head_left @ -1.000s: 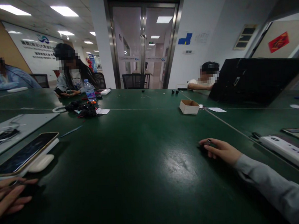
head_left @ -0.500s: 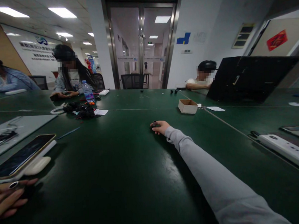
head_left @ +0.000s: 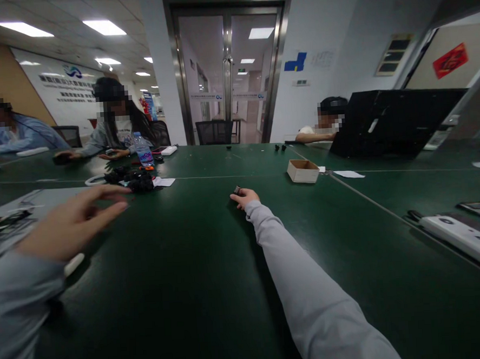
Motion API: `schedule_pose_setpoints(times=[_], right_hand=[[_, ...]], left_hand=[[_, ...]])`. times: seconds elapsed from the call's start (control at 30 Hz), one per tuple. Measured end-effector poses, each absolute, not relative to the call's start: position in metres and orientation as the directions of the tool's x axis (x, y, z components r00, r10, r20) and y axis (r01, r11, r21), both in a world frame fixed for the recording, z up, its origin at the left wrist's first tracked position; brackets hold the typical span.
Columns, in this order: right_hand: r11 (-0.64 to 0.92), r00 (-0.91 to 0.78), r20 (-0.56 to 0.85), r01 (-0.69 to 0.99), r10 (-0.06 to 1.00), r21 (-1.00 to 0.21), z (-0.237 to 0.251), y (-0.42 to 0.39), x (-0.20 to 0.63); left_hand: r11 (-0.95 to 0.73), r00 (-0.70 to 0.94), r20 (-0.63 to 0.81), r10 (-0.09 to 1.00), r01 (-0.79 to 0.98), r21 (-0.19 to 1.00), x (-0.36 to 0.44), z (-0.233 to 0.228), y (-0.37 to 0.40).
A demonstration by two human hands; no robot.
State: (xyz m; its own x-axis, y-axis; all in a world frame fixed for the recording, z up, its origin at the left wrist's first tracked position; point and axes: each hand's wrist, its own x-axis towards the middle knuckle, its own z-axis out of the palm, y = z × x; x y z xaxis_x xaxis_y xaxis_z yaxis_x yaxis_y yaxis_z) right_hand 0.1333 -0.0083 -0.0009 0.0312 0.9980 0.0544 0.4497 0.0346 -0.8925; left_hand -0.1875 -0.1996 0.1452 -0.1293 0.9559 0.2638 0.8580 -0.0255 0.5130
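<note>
My right hand (head_left: 248,197) reaches far out over the green table (head_left: 180,259), its fingers closed round a small dark cylinder (head_left: 237,190) with a metallic top. The cylinder's lower part is hidden by the fingers. On the left, my left hand (head_left: 74,219) hovers above the table with thumb and fingers stretched forward and apart, and nothing shows between them. Beneath its wrist, part of a white rounded case (head_left: 74,264) peeks out. The hand is in front of a grey mat (head_left: 5,202) bearing dark cables.
An open cardboard box (head_left: 303,171) stands right of my right hand. Dark cables (head_left: 132,178) and a water bottle (head_left: 143,149) are at the far left. A power strip (head_left: 463,239) lies right, below a black monitor (head_left: 395,121). Several people sit round the table.
My left hand has risen and moved forward from the lower left; the small round-topped metallic thing seen there no longer shows. My right hand has shifted slightly left with the cylinder.
</note>
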Motion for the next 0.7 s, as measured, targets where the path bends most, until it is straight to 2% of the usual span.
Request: schedule_pose_setpoints(times=[0.07,0.13,0.2,0.27,0.4,0.53,0.63,0.7], right_hand=[[0.067,0.01,0.078,0.427,0.997,-0.902,-0.002,-0.01,0.132],[0.095,-0.006,0.103,0.431,0.995,-0.897,-0.002,-0.013,0.132],[0.113,-0.003,0.126,0.462,0.992,-0.88,-0.001,-0.016,0.131],[0.126,-0.003,0.143,0.489,0.99,-0.863,0.001,-0.018,0.131],[0.134,-0.012,0.152,0.544,0.988,-0.828,0.001,-0.017,0.133],[0.151,-0.034,0.162,0.584,0.986,-0.797,-0.001,-0.013,0.134],[0.145,-0.083,0.12,0.526,0.989,-0.838,-0.002,-0.012,0.133],[0.125,-0.106,0.089,0.409,0.99,-0.904,-0.001,-0.013,0.131]], left_hand=[[-0.242,0.098,0.265,0.959,0.765,0.597,-0.148,0.138,-0.162],[-0.319,0.183,0.27,0.945,0.691,0.649,-0.104,0.121,-0.117],[-0.362,0.227,0.285,0.931,0.667,0.652,-0.065,0.098,-0.077],[-0.362,0.208,0.299,0.931,0.619,0.697,-0.033,0.074,-0.047],[-0.328,0.059,0.34,0.939,0.459,0.826,0.006,0.035,-0.02],[-0.337,0.003,0.363,0.932,0.38,0.861,0.013,0.008,-0.012],[-0.258,-0.047,0.297,0.954,0.38,0.888,0.005,-0.004,-0.007],[-0.237,-0.049,0.265,0.963,0.311,0.92,-0.001,-0.007,-0.005]])
